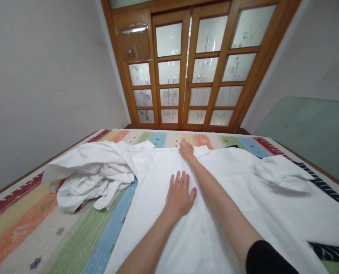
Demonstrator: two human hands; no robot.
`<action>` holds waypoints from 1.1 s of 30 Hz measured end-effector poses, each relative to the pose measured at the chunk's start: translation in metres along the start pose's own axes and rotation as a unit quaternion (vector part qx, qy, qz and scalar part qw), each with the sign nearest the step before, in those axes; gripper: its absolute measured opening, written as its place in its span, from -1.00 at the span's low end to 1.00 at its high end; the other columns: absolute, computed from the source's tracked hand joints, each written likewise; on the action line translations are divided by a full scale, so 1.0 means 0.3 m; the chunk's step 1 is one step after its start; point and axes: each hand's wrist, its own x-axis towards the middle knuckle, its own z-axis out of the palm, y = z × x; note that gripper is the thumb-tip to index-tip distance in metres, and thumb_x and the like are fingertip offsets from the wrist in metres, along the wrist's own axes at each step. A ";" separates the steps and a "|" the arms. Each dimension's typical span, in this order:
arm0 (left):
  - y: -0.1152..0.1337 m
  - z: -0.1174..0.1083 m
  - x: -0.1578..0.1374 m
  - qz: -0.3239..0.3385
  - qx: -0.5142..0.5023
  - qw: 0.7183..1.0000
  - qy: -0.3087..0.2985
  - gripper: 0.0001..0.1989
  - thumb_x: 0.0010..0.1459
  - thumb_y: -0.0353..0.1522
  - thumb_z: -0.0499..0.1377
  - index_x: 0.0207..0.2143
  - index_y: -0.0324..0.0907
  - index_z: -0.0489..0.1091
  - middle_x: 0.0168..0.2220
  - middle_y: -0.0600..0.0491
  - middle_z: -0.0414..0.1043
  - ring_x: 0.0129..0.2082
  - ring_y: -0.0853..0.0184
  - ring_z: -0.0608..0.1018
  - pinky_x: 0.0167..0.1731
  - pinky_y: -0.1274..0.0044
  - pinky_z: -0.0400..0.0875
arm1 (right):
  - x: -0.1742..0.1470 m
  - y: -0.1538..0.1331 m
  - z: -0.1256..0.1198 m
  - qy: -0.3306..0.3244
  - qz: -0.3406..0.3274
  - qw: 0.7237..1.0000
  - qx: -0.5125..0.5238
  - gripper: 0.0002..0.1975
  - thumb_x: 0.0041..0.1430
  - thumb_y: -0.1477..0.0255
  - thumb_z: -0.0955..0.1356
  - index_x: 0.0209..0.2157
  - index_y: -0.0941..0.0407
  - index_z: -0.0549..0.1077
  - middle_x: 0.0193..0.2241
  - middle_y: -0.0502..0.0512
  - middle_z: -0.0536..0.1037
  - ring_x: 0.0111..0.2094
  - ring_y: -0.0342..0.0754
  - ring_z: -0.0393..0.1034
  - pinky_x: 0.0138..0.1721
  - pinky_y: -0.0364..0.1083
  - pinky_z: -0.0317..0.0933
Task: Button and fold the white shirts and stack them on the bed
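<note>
A white shirt (155, 213) lies spread over a colourful striped cloth (80, 236), its collar end away from me. My left hand (181, 196) rests flat on the shirt's front, fingers apart. Further forward, my right hand (186, 148) has its fingers curled at the shirt's collar edge and pinches the fabric there. One collar point (201, 151) shows just right of that hand. A sleeve (283, 173) lies partly bunched on the right. The buttoned front runs down toward me between my forearms.
Crumpled white fabric (98, 171) is heaped at the left. Dark striped cloth (332, 252) shows from under the shirt at the right. Beyond the far edge stand wooden doors with glass panes (169, 72). A pale green glass panel (309, 129) leans at the right wall.
</note>
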 end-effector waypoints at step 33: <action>-0.004 0.014 0.021 0.000 0.011 1.000 0.005 -0.38 0.32 -0.12 -0.23 0.29 -0.28 0.09 0.34 -0.11 0.05 0.36 0.09 0.03 0.31 0.17 -0.07 | 0.019 0.035 0.001 0.060 -0.027 0.989 0.130 -0.76 0.14 0.43 0.34 -0.18 -0.02 0.59 -0.08 0.03 0.59 0.00 0.02 0.38 0.13 0.05 -0.04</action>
